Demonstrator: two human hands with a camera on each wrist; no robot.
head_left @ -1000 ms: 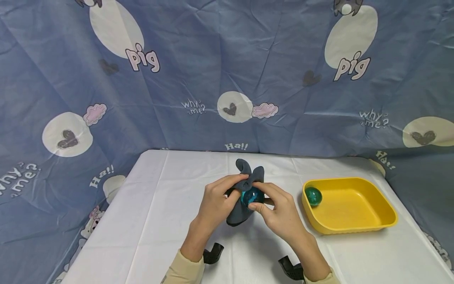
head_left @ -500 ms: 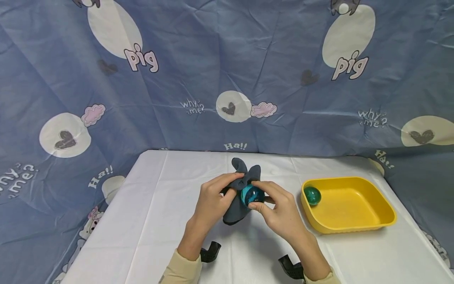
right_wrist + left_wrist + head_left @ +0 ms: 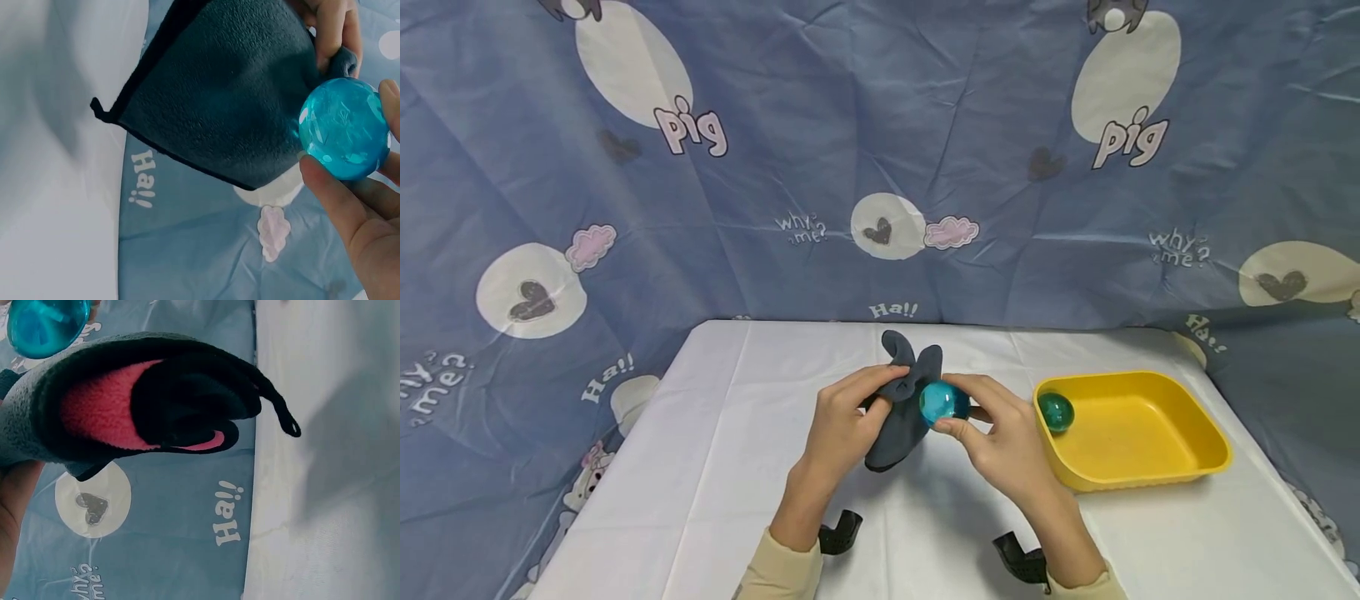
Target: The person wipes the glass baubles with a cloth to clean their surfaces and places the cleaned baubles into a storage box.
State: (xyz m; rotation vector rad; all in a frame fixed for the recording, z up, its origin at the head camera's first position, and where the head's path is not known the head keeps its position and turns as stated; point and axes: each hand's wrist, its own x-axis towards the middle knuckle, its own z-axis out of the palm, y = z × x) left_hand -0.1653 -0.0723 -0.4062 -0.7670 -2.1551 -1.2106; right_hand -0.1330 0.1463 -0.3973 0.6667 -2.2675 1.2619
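Over the white table, my left hand (image 3: 842, 421) pinches a dark grey cloth (image 3: 898, 437) with its thumb and fingers. The cloth's upper corners stick up and its lower part hangs down. In the left wrist view, the folded cloth (image 3: 106, 406) shows a pink fleecy inside and a small black hanging loop. My right hand (image 3: 1011, 437) holds a clear blue ball (image 3: 942, 402) between thumb and fingers, just right of the cloth. Close up in the right wrist view, the ball (image 3: 344, 128) looks glossy and see-through, and the cloth (image 3: 212, 94) spreads beside it.
To the right stands a shallow yellow tray (image 3: 1142, 433) with a dark green clear ball (image 3: 1056, 412) at its left end. Black wrist mounts (image 3: 841, 533) show under both forearms. A printed blue curtain (image 3: 760, 275) hangs behind the table.
The blue ball has come out from against the cloth, moving right, and looks lighter. My left hand and the cloth have shifted slightly left. The view has drifted a little.
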